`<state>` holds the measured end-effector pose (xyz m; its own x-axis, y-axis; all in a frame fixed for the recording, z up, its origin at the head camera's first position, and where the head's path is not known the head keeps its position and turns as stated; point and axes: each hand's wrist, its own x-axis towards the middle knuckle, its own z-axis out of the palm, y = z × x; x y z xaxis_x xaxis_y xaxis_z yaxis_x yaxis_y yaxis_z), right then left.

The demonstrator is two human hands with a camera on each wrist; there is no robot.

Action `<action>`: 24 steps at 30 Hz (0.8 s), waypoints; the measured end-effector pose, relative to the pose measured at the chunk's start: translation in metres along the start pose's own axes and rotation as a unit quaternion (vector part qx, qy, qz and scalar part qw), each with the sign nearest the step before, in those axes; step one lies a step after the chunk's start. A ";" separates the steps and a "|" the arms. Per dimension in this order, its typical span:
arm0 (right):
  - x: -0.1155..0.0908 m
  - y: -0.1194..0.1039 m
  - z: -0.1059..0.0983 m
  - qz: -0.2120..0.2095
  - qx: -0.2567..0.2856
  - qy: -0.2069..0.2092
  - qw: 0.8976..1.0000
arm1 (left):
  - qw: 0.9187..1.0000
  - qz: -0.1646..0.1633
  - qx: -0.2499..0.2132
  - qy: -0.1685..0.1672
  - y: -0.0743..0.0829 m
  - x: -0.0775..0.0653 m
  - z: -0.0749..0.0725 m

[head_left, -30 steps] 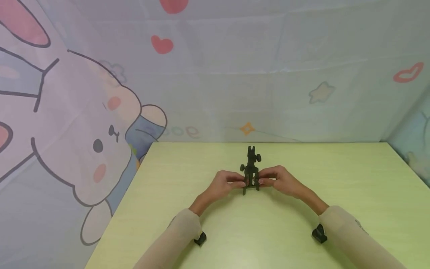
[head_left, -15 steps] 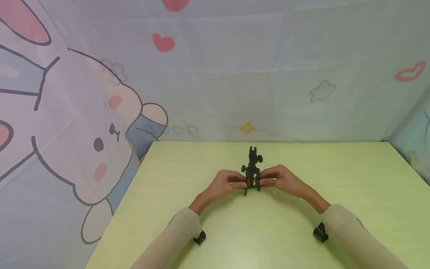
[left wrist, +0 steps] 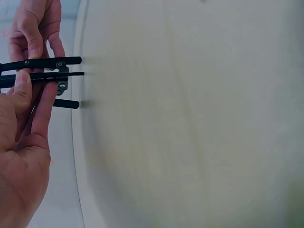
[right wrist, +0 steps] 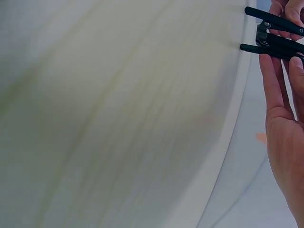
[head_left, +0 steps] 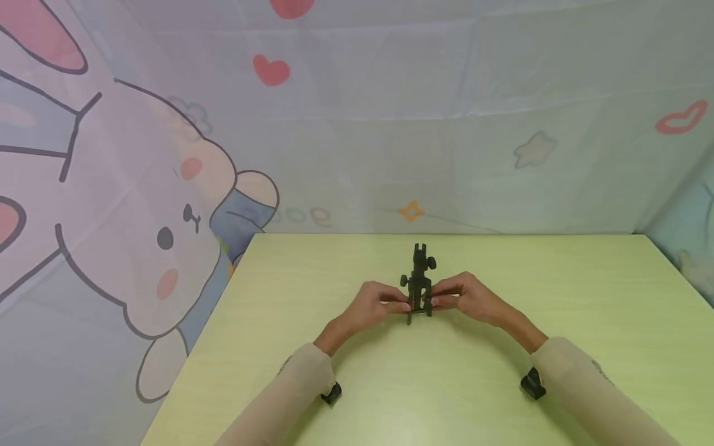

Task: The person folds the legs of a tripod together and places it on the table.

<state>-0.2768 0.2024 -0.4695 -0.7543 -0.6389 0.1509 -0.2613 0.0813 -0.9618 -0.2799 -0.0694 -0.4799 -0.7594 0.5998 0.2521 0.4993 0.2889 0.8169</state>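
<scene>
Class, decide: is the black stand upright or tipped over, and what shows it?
Upright: the black stand has its forked top uppermost and its legs pointing down toward the table.

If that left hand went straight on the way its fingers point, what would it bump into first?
The small black tripod-like stand with side knobs, which the left hand pinches; beyond it, probably the bare right hand, though depth is hard to judge.

On the printed backdrop (head_left: 362, 155), beyond the left hand (head_left: 368, 306) and off to its left, a short run of pale lettering (head_left: 302, 215) is seen mirror-reversed; "goo" can be made out from right to left, the remainder being too faint to be read.
</scene>
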 end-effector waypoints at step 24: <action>-0.001 0.004 0.000 0.005 -0.001 0.013 1.000 | 0.997 0.042 0.059 -0.040 0.005 0.004 0.003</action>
<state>-0.2767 0.2033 -0.4740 -0.7718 -0.6187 0.1468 -0.2543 0.0887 -0.9631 -0.2793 -0.0630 -0.4768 -0.6802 0.6813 0.2704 0.6085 0.3191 0.7266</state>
